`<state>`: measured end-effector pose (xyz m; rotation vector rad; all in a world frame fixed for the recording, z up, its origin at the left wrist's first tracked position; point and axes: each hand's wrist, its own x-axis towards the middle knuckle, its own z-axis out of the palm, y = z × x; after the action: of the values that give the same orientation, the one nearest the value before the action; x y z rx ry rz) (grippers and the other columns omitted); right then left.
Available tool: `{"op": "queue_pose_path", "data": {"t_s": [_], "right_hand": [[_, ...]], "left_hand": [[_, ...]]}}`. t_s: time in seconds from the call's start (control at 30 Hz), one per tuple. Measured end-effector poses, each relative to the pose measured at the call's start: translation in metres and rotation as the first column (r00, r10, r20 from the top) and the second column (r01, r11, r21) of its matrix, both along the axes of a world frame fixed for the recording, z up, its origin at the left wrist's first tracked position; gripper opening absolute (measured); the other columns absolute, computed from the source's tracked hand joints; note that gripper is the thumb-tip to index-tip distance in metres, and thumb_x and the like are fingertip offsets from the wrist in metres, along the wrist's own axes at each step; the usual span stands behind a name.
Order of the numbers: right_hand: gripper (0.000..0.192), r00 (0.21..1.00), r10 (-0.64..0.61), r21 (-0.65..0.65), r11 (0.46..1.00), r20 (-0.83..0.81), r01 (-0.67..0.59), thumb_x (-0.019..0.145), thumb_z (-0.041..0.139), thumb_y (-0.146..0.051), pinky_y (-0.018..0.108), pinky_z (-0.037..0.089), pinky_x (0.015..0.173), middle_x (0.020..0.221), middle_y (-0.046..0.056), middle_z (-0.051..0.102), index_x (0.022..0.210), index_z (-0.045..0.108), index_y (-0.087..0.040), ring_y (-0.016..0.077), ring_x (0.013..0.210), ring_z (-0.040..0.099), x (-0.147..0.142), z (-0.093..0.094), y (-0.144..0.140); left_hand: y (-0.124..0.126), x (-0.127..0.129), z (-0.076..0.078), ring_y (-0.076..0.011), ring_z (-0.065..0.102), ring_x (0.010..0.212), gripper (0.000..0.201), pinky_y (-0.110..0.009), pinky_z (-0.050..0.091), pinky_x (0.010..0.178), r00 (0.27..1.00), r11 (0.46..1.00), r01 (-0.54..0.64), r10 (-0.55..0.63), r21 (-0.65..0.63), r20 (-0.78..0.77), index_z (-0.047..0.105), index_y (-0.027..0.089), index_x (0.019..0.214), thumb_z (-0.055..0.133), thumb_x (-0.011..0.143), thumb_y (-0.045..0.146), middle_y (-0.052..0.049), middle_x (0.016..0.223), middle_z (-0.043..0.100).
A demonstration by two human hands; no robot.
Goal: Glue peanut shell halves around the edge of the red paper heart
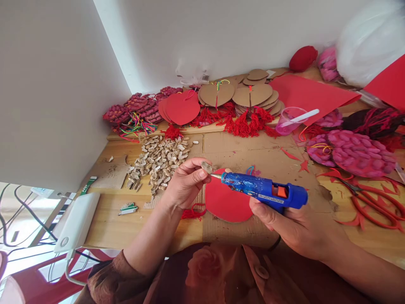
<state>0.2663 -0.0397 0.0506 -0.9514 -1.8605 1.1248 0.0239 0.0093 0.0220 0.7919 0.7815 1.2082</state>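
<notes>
One small tan shell piece point(207, 167) is being pinched in left hand point(186, 182) fingertips | right hand point(292, 223) is gripping one blue glue gun point(264, 191), nozzle touching piece at 9 o'clock | one red disc point(226, 202) lying beneath | shell pile point(161, 160) at 10 o'clock | one red scissors point(376, 204) at 3 o'clock

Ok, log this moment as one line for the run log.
left hand: pinches shell piece | right hand: holds blue glue gun, nozzle at piece | below: red disc
</notes>
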Motion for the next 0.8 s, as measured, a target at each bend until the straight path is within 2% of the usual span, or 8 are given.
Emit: {"op": "queue_pose_path", "data": {"t_s": [0.17,0.4,0.6,0.8], "right_hand": [[0.034,1.000,0.005,0.013,1.000,0.000,-0.005,0.102,0.057,-0.029,0.024,0.037,0.045,0.054,-0.007,0.047,0.068,0.054,-0.024,0.0087,0.045,0.041,-0.0001,0.0014,-0.0003],[0.040,0.998,-0.018,0.015,1.000,0.053,0.017,0.102,0.056,-0.039,0.027,0.037,0.044,0.050,-0.006,0.047,0.065,0.052,-0.024,0.0108,0.042,0.040,0.0002,-0.0004,-0.0002],[0.035,0.999,-0.005,0.013,1.000,0.051,0.004,0.101,0.056,-0.031,0.025,0.037,0.044,0.052,-0.006,0.047,0.067,0.053,-0.024,0.0099,0.044,0.043,-0.0010,0.0039,-0.0005],[0.036,0.999,-0.009,-0.003,1.000,0.050,0.009,0.102,0.056,-0.036,0.027,0.037,0.045,0.052,-0.006,0.048,0.068,0.055,-0.024,0.0106,0.043,0.042,0.0004,-0.0007,0.0002]], "left_hand": [[-0.0003,0.0003,0.0006,-0.0085,0.059,0.064,0.033,-0.017,0.050,0.060,1.000,1.000,0.006,-0.006,-0.008,0.003,0.079,0.019,0.080,0.099,0.060,0.036,-0.001,0.074,0.071],[-0.0004,-0.0017,-0.0012,-0.0093,0.060,0.066,0.034,-0.018,0.050,0.061,1.000,1.000,0.006,-0.006,0.000,0.012,0.078,0.017,0.079,0.099,0.060,0.036,-0.002,0.075,0.070],[-0.0007,-0.0003,-0.0006,-0.0098,0.059,0.067,0.034,-0.019,0.050,0.061,1.000,1.000,-0.002,0.002,-0.011,0.004,0.078,0.018,0.078,0.099,0.059,0.036,-0.002,0.075,0.070],[-0.0003,0.0009,0.0015,-0.0084,0.057,0.065,0.033,-0.018,0.049,0.059,1.000,1.000,-0.009,0.009,-0.025,0.009,0.079,0.019,0.076,0.100,0.057,0.036,-0.001,0.074,0.070]]}}
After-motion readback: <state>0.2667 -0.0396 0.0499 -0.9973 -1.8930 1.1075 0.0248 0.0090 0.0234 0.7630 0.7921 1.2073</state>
